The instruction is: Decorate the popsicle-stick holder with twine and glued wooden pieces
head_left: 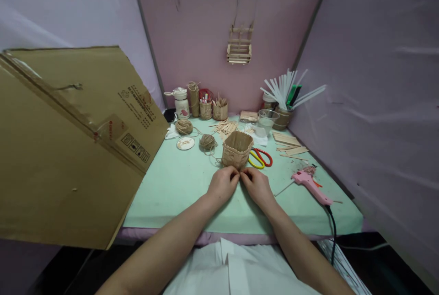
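Observation:
A small cup-shaped basket of craft sticks wrapped in twine [236,149] stands on the pale green table [178,185]. Just in front of its base, my left hand [223,184] and my right hand [256,185] meet with fingertips pinched together. What they pinch is too small to see; it may be a thin strand of twine. Both hands rest low on the table, close to the basket's lower edge.
Red and yellow scissors [260,158] lie right of the basket. A pink glue gun [311,186] with a black cord lies at the right. Twine balls [207,142], jars, loose craft sticks [290,145] and a cup of white sticks [283,98] stand behind. A large cardboard box [68,148] fills the left.

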Tool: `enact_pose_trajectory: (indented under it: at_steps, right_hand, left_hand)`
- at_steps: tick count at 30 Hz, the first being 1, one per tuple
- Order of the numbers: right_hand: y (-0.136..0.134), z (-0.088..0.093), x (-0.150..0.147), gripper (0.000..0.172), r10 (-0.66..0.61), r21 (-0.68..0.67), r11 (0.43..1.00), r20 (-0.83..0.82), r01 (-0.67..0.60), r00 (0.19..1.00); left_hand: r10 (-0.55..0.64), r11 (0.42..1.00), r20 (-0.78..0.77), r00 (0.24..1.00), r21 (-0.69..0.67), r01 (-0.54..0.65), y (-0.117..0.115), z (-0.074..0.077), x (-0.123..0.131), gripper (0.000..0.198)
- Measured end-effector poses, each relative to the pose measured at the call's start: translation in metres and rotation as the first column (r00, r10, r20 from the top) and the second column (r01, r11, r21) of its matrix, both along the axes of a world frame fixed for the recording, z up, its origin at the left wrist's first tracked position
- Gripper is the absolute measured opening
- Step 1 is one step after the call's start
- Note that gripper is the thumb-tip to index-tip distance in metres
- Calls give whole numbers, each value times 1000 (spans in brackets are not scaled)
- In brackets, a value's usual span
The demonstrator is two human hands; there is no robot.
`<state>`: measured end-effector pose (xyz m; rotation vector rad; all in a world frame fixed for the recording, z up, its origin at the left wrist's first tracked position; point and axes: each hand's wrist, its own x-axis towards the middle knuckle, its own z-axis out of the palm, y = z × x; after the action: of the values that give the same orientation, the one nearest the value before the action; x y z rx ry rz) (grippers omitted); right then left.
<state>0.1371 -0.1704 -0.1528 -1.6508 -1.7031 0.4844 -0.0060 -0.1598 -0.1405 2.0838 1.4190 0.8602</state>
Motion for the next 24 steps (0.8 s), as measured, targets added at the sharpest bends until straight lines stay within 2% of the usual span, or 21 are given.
enact_pose_trajectory:
  at_steps: [8, 24]
  right_hand:
    - [-1, 1, -1, 25, 16, -14, 1000, -6, -16, 1000]
    - [-4, 0, -2, 27, 47, -27, 998, -67, -49, 997]
  left_hand:
    - [59, 997, 69, 996, -62, -55, 5, -3, 2, 5]
    - [94, 994, 59, 994, -55, -91, 6, -5, 5, 2]
